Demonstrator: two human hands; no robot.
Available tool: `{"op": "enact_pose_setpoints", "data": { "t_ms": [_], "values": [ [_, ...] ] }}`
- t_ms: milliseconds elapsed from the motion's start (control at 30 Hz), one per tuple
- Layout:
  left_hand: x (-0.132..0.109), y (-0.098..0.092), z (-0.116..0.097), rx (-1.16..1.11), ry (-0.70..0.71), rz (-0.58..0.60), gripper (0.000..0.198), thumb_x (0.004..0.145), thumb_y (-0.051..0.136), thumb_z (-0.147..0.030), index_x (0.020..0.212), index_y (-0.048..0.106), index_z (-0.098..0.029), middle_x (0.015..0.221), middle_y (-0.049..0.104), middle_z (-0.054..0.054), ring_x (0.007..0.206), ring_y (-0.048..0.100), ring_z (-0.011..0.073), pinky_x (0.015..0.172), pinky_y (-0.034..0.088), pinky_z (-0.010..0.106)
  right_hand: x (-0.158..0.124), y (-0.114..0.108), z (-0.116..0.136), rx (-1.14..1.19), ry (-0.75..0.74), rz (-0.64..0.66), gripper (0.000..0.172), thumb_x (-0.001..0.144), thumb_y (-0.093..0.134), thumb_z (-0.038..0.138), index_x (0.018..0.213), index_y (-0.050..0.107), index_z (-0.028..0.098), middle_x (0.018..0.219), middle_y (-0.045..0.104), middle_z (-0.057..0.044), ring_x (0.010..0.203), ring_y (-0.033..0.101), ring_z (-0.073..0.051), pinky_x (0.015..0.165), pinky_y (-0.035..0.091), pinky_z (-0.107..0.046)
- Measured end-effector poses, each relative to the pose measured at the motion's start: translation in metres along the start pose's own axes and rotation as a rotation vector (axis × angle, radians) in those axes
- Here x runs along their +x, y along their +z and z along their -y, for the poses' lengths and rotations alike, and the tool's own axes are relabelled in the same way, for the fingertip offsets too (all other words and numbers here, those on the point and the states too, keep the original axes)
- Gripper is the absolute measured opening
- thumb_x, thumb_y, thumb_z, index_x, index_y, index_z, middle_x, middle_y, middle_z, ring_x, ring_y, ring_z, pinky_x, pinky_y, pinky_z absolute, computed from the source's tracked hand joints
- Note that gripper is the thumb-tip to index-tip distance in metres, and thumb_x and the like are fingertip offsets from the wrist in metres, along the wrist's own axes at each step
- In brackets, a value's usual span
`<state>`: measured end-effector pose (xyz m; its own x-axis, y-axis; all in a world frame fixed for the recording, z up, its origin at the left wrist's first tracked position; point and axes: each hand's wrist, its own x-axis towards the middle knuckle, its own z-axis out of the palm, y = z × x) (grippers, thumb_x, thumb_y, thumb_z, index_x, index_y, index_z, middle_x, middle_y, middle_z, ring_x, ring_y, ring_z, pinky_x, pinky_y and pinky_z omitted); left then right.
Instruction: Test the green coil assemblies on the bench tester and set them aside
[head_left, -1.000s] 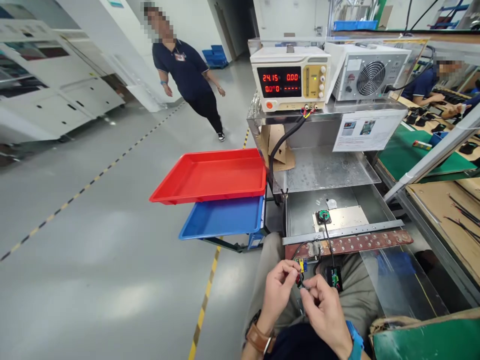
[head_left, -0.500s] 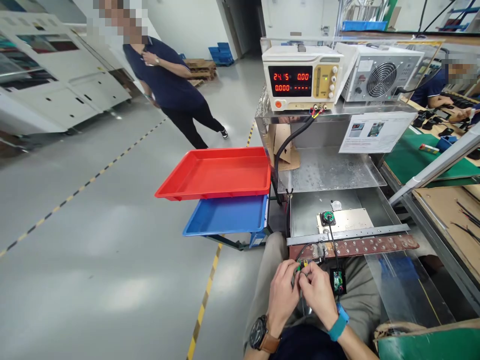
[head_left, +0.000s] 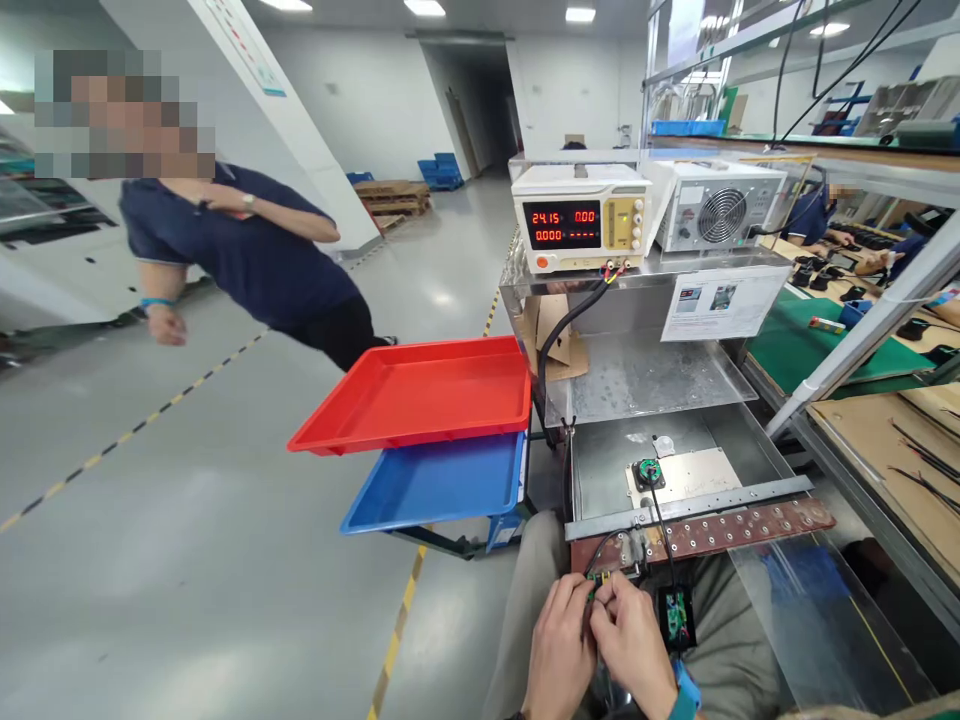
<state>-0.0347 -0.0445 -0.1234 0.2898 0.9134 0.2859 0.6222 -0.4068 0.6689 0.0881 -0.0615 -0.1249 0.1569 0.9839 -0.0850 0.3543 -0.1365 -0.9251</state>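
Observation:
My left hand (head_left: 561, 645) and my right hand (head_left: 634, 645) are pressed together over my lap, both pinched on a small wire connector (head_left: 598, 583) with green and yellow parts. Black wires run from it up to the brown terminal strip (head_left: 720, 527). A small black module with a green circuit board (head_left: 677, 616) rests on my thigh just right of my right hand. A black cable links it to a round green part (head_left: 646, 471) on a metal plate (head_left: 694, 470) in the steel tray.
A red tray (head_left: 420, 393) sits above a blue tray (head_left: 439, 483) to the left. A power supply (head_left: 579, 217) with red digits and a fan unit (head_left: 716, 205) stand on the steel shelf. One person (head_left: 240, 255) walks by at left; others work at right.
The view has tilted up and my hands sit lower in frame, still pinched on the connector. The person at left has walked closer and further left.

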Motion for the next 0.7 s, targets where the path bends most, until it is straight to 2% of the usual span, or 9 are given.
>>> {"op": "enact_pose_setpoints", "data": {
  "t_ms": [267, 433, 700],
  "values": [
    [-0.003, 0.005, 0.012, 0.029, -0.006, 0.028, 0.033, 0.085, 0.05, -0.011, 0.109, 0.071, -0.02, 0.11, 0.072, 0.013, 0.102, 0.071, 0.028, 0.085, 0.063, 0.042, 0.0, 0.003, -0.001, 0.022, 0.02, 0.021, 0.01, 0.085, 0.05, 0.022, 0.075, 0.049, 0.023, 0.064, 0.058, 0.001, 0.058, 0.056, -0.018, 0.055, 0.034, -0.024],
    [-0.004, 0.007, 0.018, 0.031, 0.033, 0.018, 0.034, 0.084, 0.05, -0.01, 0.11, 0.071, -0.019, 0.108, 0.071, 0.013, 0.1, 0.071, 0.0261, 0.083, 0.063, 0.038, 0.001, 0.005, -0.003, 0.053, 0.024, 0.029, 0.009, 0.083, 0.05, 0.02, 0.075, 0.047, 0.023, 0.063, 0.056, 0.001, 0.057, 0.055, -0.017, 0.054, 0.032, -0.024],
    [-0.014, 0.027, 0.043, 0.1, 0.069, -0.043, 0.04, 0.083, 0.045, -0.009, 0.112, 0.07, -0.018, 0.11, 0.071, 0.013, 0.101, 0.071, 0.0252, 0.082, 0.063, 0.037, 0.002, 0.006, -0.003, 0.017, 0.039, 0.017, 0.007, 0.082, 0.047, 0.02, 0.075, 0.046, 0.022, 0.061, 0.054, 0.002, 0.056, 0.053, -0.015, 0.055, 0.031, -0.024]
  ]
}}
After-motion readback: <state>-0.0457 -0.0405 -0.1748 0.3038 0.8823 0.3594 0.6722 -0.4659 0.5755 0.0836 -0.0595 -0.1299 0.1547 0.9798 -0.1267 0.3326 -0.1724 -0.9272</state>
